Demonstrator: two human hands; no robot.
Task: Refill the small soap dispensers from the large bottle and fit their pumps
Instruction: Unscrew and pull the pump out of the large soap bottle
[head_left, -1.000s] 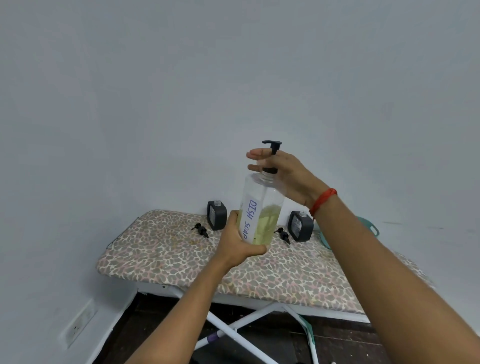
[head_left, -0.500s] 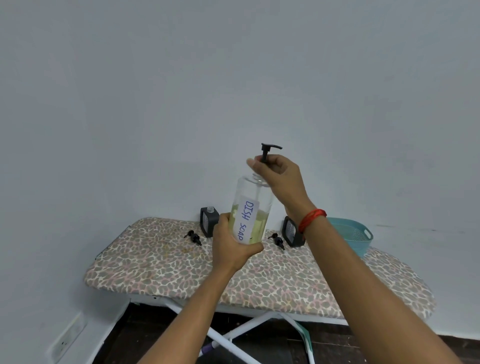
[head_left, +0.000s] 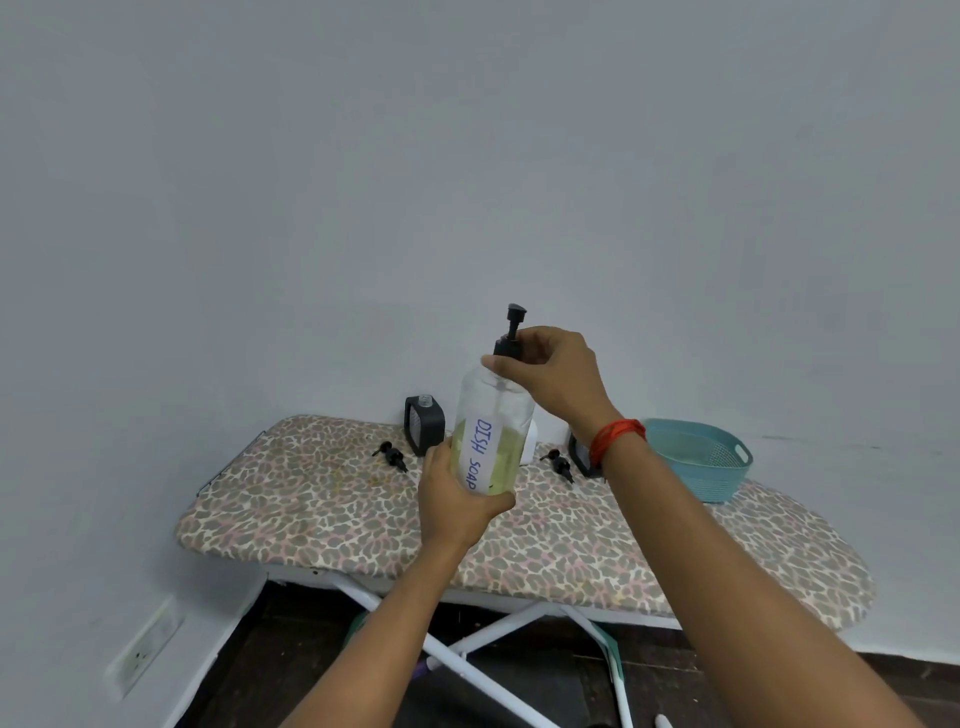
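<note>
I hold a large clear bottle (head_left: 493, 431) labelled DISH SOAP, about half full of yellow-green liquid, upright above the ironing board (head_left: 322, 514). My left hand (head_left: 457, 499) grips its lower body. My right hand (head_left: 550, 379) is closed around the collar of its black pump (head_left: 514, 325) at the neck. Two small dark dispensers stand at the back of the board without pumps: one on the left (head_left: 425, 432), one on the right (head_left: 581, 457) partly hidden by my wrist. A loose black pump (head_left: 390, 456) lies by the left one, another pump (head_left: 560, 464) by the right.
A teal plastic basket (head_left: 701, 460) sits on the board at the back right. A white object (head_left: 529, 441) shows behind the bottle. The board has a leopard-print cover and stands against a grey wall; a socket (head_left: 143, 649) is low on the left wall.
The pump head has turned between frames while my right hand regripped its collar. The camera view has shifted, so the board and basket show more fully.
</note>
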